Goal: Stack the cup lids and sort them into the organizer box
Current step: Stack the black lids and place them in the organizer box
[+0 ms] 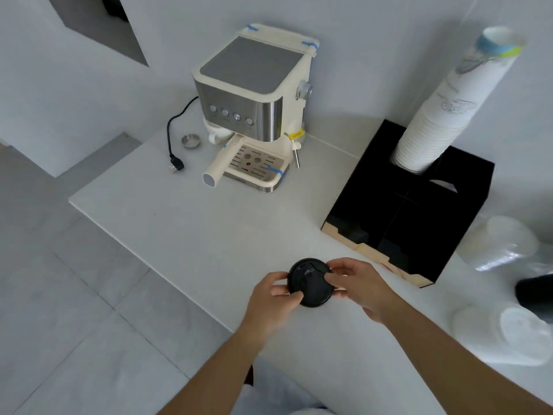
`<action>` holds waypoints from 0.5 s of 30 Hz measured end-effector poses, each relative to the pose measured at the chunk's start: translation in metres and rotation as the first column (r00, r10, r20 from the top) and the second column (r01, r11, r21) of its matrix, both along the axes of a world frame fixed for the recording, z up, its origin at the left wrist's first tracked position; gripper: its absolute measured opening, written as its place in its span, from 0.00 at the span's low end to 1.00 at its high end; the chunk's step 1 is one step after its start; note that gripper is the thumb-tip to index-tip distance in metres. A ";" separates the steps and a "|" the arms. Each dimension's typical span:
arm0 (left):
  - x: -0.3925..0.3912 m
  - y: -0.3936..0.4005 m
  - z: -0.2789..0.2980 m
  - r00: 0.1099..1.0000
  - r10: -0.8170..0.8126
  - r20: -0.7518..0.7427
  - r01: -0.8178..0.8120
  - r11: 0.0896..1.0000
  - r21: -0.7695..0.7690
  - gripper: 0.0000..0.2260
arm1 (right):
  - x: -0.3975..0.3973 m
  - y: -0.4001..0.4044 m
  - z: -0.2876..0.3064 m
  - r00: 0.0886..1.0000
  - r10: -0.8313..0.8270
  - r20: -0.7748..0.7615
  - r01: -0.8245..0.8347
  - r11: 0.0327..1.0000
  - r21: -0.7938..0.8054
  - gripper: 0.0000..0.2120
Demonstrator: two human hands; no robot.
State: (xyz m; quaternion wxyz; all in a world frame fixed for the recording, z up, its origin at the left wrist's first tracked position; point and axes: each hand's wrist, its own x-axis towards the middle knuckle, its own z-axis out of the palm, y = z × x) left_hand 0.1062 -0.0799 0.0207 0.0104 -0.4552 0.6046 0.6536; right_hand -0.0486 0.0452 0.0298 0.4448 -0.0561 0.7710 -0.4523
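Head view, lower centre of the frame: both hands meet on a black cup lid (309,283) held just above the white counter (179,223). The left hand (270,301) pinches the lid's left rim, thumb on top and fingers curled beneath. The right hand (359,287) grips the right rim, thumb pressed on the lid's top face and fingers wrapped around the far edge. Whether this is one lid or a few nested together cannot be told. Both bare forearms run in from the bottom edge.

Right of the hands and slightly higher stands the black organizer box (419,211), its open compartments facing the lower left, with pale wooden edges along its front. What lies inside the dark compartments cannot be made out. A tall stack of white paper cups (440,115) rises out of the box's rear hole and leans toward the upper right corner.

At the right edge, beside the box, sit clear plastic lids (499,247) in wrapping, and below them, in the lower right, white lids (508,336) lie on the counter. A dark object at the far right edge is cut off.

Upper centre of the frame holds a cream and steel espresso machine (254,109). To its left lie a small metal filter basket (191,141) and a black power cord (175,139) with its plug loose on the counter.
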 end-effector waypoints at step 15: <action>-0.047 -0.009 0.054 0.974 -0.160 -0.158 0.162 0.987 0.002 0.14 | 0.005 0.041 0.033 0.943 -0.331 0.008 0.327 0.926 -0.188 0.10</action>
